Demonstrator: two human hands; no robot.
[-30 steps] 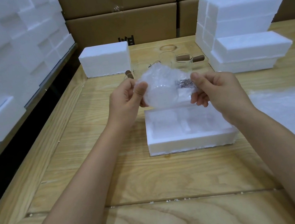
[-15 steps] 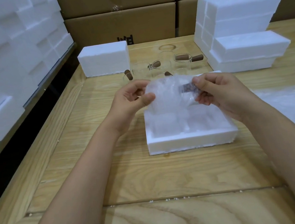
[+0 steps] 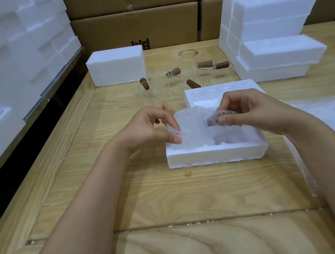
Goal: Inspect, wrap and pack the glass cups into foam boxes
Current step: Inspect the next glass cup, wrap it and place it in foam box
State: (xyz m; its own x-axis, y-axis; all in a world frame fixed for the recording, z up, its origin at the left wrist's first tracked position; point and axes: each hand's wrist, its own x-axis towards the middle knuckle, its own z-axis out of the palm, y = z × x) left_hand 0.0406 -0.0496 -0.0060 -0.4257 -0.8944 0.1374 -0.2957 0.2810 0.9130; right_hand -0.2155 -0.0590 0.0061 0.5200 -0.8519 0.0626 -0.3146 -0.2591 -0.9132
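Pinching the wrapped cup (image 3: 196, 127) over the foam box (image 3: 215, 154), the left hand (image 3: 151, 129) holds the wrap and the right hand (image 3: 253, 112) its covered handle: packing step, I'd say, and next it needs seating gently inside.

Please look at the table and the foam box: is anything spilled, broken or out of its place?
Nothing looks broken. Only small white foam crumbs lie scattered along a seam of the table, near the person. The wrapped cup, held by the left hand and right hand, is over the open foam box.
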